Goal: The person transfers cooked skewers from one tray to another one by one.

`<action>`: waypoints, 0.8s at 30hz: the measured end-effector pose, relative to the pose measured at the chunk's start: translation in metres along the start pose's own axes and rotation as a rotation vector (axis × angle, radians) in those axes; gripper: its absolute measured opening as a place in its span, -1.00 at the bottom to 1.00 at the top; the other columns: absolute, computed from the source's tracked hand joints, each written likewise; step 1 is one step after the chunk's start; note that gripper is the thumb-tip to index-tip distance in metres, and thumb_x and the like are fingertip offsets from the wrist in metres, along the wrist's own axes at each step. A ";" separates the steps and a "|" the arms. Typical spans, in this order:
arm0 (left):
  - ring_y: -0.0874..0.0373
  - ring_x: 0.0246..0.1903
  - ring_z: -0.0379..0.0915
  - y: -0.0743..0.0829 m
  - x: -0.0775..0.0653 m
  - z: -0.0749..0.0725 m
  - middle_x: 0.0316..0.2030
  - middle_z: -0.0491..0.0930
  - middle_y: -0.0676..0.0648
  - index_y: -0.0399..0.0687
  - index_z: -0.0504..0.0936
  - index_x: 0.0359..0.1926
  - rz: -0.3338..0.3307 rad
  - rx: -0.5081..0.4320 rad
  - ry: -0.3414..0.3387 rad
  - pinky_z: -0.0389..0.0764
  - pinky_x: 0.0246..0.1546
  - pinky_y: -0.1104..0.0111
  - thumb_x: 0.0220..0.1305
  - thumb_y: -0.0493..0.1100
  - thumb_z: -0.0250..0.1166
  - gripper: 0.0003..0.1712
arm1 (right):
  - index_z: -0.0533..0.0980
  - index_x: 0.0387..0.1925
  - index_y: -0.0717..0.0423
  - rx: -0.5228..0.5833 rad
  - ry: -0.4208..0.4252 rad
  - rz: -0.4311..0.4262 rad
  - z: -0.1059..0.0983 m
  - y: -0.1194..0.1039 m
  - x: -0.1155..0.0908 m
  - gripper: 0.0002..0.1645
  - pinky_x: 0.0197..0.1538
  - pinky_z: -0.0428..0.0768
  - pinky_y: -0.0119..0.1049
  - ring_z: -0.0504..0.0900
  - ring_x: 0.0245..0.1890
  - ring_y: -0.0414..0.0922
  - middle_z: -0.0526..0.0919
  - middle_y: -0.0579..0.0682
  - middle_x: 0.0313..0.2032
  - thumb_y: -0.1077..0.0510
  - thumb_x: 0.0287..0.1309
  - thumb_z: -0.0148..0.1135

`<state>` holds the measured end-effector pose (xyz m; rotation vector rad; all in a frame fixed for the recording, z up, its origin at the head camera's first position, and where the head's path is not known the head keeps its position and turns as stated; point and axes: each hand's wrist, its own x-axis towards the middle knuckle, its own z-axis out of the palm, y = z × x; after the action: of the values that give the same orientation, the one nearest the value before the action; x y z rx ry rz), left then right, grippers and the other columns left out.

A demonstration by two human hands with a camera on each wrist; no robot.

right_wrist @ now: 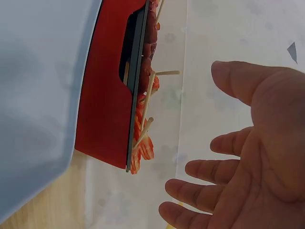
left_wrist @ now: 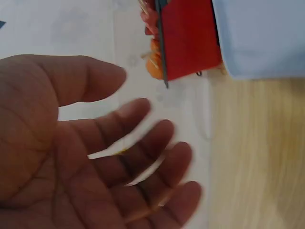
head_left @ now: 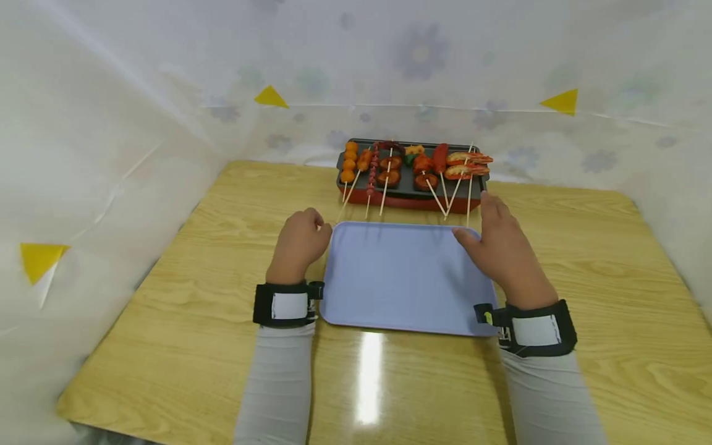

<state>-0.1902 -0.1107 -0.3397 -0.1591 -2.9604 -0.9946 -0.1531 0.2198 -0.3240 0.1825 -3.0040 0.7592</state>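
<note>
My left hand hovers by the left edge of a pale blue tray; the left wrist view shows its fingers loosely bent, with nothing held. Over the tray's far right corner is my right hand, thumb spread from the fingers and palm bare in the right wrist view. Behind the tray stands a red grill with a dark top. On it lie skewers of orange balls, mushroom slices, a red sausage and shrimp, their sticks pointing toward the tray.
The wooden table reaches out on both sides of the tray. White floral sheeting hangs behind it and at the sides. Yellow pennants are strung along the sheeting.
</note>
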 end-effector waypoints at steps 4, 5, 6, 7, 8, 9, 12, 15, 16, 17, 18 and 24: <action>-0.21 0.16 0.41 -0.009 0.001 0.000 0.24 0.42 -0.36 -0.40 0.36 0.32 -0.153 0.057 -0.218 0.44 0.14 0.03 0.46 -0.04 -0.04 -0.40 | -0.22 0.51 0.39 0.018 0.048 0.013 -0.003 0.004 -0.001 0.01 0.29 0.12 0.35 0.02 0.40 0.42 -0.04 0.51 0.43 -0.05 0.41 0.10; -0.21 0.24 0.34 -0.010 0.001 0.001 0.30 0.36 -0.35 -0.41 0.31 0.36 -0.173 0.053 -0.254 0.39 0.20 0.02 0.46 -0.02 -0.05 -0.35 | -0.20 0.51 0.39 0.014 0.065 0.021 -0.003 0.004 0.000 0.00 0.28 0.14 0.36 0.06 0.38 0.43 -0.01 0.52 0.41 -0.04 0.41 0.09; -0.21 0.27 0.31 -0.010 0.001 0.001 0.33 0.33 -0.35 -0.41 0.28 0.38 -0.189 0.050 -0.284 0.37 0.23 0.02 0.46 0.01 -0.05 -0.32 | -0.18 0.50 0.40 0.012 0.084 0.028 -0.003 0.004 0.000 -0.02 0.26 0.17 0.36 0.10 0.36 0.44 0.02 0.53 0.40 -0.03 0.41 0.09; -0.21 0.28 0.30 -0.010 0.000 0.002 0.34 0.32 -0.35 -0.42 0.27 0.38 -0.193 0.049 -0.302 0.37 0.23 0.03 0.46 0.04 -0.05 -0.30 | -0.15 0.50 0.40 0.009 0.108 0.035 -0.004 0.005 0.000 -0.04 0.24 0.19 0.37 0.14 0.33 0.45 0.06 0.53 0.38 -0.02 0.40 0.09; -0.21 0.24 0.34 -0.010 0.000 0.002 0.32 0.34 -0.36 -0.43 0.29 0.37 -0.197 0.045 -0.311 0.39 0.21 0.03 0.45 0.06 -0.04 -0.29 | -0.11 0.50 0.40 0.008 0.132 0.041 -0.004 0.005 0.001 -0.07 0.22 0.21 0.38 0.18 0.31 0.46 0.10 0.54 0.37 -0.01 0.40 0.08; -0.19 0.19 0.39 -0.009 -0.001 0.002 0.29 0.38 -0.36 -0.44 0.32 0.34 -0.208 0.040 -0.318 0.42 0.16 0.05 0.44 0.07 -0.03 -0.29 | -0.08 0.49 0.41 0.012 0.155 0.045 -0.004 0.004 0.001 -0.09 0.21 0.22 0.38 0.20 0.29 0.46 0.13 0.53 0.36 0.00 0.40 0.08; -0.12 -0.18 0.51 -0.007 -0.001 0.006 -0.01 0.55 -0.34 -0.39 0.49 0.14 -0.237 0.026 -0.336 0.52 -0.13 0.11 0.42 0.10 0.01 -0.38 | 0.02 0.47 0.40 0.045 0.220 0.044 -0.007 0.006 0.003 -0.16 0.19 0.28 0.35 0.28 0.26 0.42 0.22 0.49 0.33 0.02 0.41 0.08; -0.01 -0.41 0.44 -0.005 0.001 0.012 -0.28 0.53 -0.23 -0.33 0.53 -0.05 -0.241 0.016 -0.361 0.46 -0.32 0.19 0.41 0.09 0.04 -0.49 | 0.05 0.48 0.34 0.138 0.248 0.060 -0.010 0.010 0.002 -0.20 0.16 0.36 0.31 0.35 0.25 0.36 0.29 0.42 0.33 0.03 0.42 0.06; 0.00 -0.46 0.42 -0.007 0.002 0.013 -0.35 0.50 -0.21 -0.32 0.53 -0.13 -0.232 0.018 -0.365 0.45 -0.36 0.20 0.40 0.08 0.04 -0.52 | 0.05 0.49 0.31 0.173 0.249 0.068 -0.009 0.009 0.003 -0.21 0.14 0.39 0.29 0.38 0.23 0.35 0.30 0.40 0.33 0.04 0.42 0.05; 0.01 -0.47 0.42 -0.008 0.003 0.014 -0.38 0.49 -0.19 -0.30 0.53 -0.17 -0.217 0.022 -0.367 0.44 -0.37 0.22 0.40 0.06 0.04 -0.55 | 0.05 0.50 0.29 0.204 0.249 0.079 -0.008 0.009 0.005 -0.22 0.12 0.42 0.27 0.41 0.22 0.33 0.31 0.38 0.33 0.04 0.43 0.04; 0.02 -0.48 0.41 -0.010 0.003 0.015 -0.40 0.48 -0.17 -0.29 0.52 -0.18 -0.198 0.025 -0.373 0.44 -0.38 0.23 0.40 0.04 0.04 -0.58 | 0.04 0.51 0.27 0.229 0.248 0.095 -0.007 0.010 0.006 -0.23 0.11 0.44 0.27 0.42 0.22 0.33 0.31 0.37 0.33 0.05 0.44 0.02; 0.01 -0.56 0.44 -0.010 0.008 0.023 -0.42 0.51 -0.19 -0.32 0.51 -0.08 -0.171 0.047 -0.396 0.46 -0.52 0.27 0.31 -0.22 0.03 -0.72 | 0.05 0.48 0.33 0.215 0.244 0.133 -0.005 0.019 0.019 -0.26 0.04 0.50 0.24 0.51 0.12 0.31 0.35 0.40 0.29 0.08 0.44 0.00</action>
<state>-0.1983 -0.1038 -0.3634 -0.1152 -3.4050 -1.0129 -0.1739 0.2372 -0.3274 -0.0991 -2.7219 1.0350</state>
